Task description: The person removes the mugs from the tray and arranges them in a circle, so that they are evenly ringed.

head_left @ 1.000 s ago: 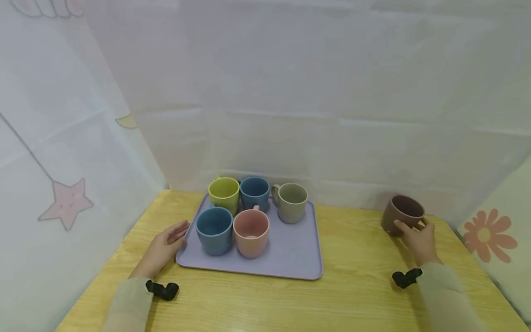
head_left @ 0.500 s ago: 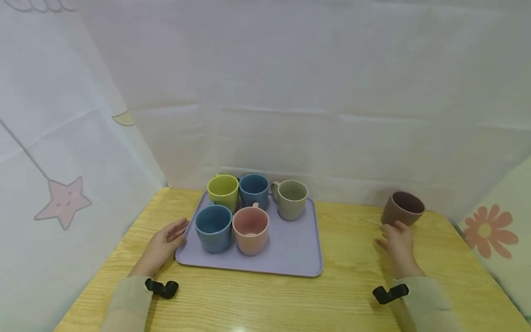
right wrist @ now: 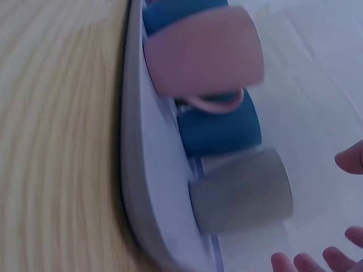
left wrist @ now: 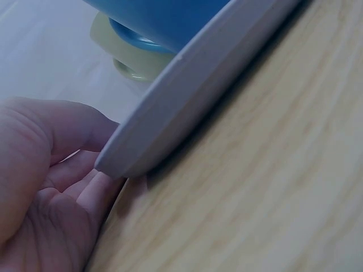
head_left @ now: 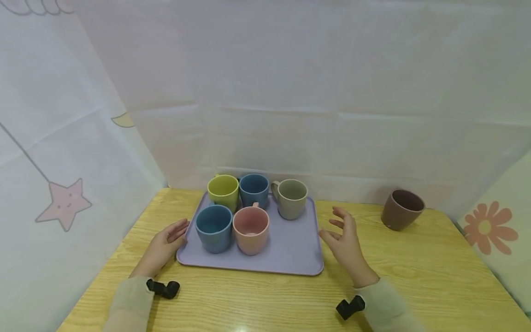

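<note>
Left hand [head_left: 162, 245] fingers relaxed, touching lilac tray [head_left: 290, 251] edge; right hand [head_left: 346, 244] spread, empty, just beside tray's other side.

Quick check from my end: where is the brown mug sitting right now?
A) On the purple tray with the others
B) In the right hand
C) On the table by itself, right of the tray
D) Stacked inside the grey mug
C. The brown mug stands alone on the wooden table, clear of the purple tray, and the right hand hovers open beside the tray, holding nothing.
</note>
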A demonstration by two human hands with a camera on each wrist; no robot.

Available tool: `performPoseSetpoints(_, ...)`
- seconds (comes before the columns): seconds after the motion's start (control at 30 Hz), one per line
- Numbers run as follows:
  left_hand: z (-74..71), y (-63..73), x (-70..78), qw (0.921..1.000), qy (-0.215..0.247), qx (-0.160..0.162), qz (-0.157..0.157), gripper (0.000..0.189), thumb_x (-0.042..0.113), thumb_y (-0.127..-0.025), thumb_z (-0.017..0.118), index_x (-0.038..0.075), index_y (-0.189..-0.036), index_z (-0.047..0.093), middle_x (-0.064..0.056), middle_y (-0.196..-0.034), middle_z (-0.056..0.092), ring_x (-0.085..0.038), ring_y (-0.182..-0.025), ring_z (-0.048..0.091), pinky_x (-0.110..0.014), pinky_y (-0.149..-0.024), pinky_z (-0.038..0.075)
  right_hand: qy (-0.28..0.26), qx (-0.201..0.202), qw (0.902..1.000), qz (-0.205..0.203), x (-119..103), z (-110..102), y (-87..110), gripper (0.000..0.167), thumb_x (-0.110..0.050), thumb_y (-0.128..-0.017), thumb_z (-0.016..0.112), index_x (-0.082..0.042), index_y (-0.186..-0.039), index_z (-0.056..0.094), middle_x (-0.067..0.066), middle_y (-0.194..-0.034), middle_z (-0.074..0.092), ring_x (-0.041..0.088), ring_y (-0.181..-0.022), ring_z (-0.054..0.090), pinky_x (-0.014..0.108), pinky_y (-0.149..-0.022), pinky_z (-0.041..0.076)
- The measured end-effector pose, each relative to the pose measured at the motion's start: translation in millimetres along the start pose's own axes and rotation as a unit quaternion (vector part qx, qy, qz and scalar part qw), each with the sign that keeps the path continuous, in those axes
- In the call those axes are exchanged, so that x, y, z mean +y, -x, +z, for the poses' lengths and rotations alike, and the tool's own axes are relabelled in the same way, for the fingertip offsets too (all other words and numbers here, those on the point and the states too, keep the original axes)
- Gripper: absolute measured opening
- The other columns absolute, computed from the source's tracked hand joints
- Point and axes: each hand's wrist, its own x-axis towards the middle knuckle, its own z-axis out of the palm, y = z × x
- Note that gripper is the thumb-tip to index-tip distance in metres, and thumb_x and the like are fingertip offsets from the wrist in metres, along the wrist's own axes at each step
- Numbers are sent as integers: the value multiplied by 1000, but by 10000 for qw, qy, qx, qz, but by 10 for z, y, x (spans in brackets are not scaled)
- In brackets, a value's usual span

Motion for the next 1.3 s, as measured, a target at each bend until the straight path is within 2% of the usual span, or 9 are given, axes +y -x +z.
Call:
performPoseSetpoints(0.1,2,-8,4,10000,10,-17,1,61,11,-105,56,0,-159,29,-21,-160,36,-37,-145,36,-4,-95,39,-178,-219,9989,-366,-49,214,17,73,-8,-93,74,-3,-152,31,21,-150,27,42,-133,39,59,-104,46)
performPoseSetpoints(0.2,3,-14,8,10000,17,-31,1,61,11,-105,56,0,-159,28,-21,-160,35,-37,-146,35,-4,-95,39,-282,-400,9977,-479,-100,417,23,76,-10,-90,79,-7,-152,35,18,-149,31,42,-135,39,57,-105,46)
performPoseSetpoints(0.4,12,-24,6,10000,54,-12,-20,61,10,-105,56,0,-159,28,-21,-160,35,-37,-146,35,-4,-95,39,-467,-801,9952,-327,-200,754,12,83,-14,-85,84,-10,-153,37,13,-153,36,40,-139,39,54,-108,46)
performPoseSetpoints(0.63,22,-29,-17,9999,94,6,-49,61,10,-105,57,1,-159,29,-21,-160,35,-37,-146,35,-4,-95,40,-830,-1253,9886,-55,-209,1024,-13,86,-19,-84,85,-8,-153,34,16,-157,35,42,-141,37,57,-111,41)
performPoseSetpoints(0.8,13,-12,-3,9999,96,-3,-43,61,10,-105,56,1,-159,29,-21,-160,35,-38,-146,34,-4,-96,40,-1055,-1308,9857,149,-195,1163,-21,88,-20,-82,87,-6,-152,36,13,-154,40,39,-139,40,58,-111,41)
performPoseSetpoints(1.0,-6,-8,13,10000,83,-20,-51,62,9,-105,56,0,-159,28,-21,-160,34,-38,-146,34,-5,-96,40,-1261,-1319,9828,272,-157,1308,-48,90,-20,-80,89,-11,-152,36,10,-150,43,33,-137,41,54,-112,40)
performPoseSetpoints(1.3,2,-24,4,10000,17,-21,-60,63,12,-105,58,1,-159,28,-20,-160,36,-37,-145,36,-5,-95,41,-1406,-1078,9833,413,-139,1442,-86,89,-16,-77,90,-14,-150,38,9,-145,46,30,-134,44,51,-109,42)
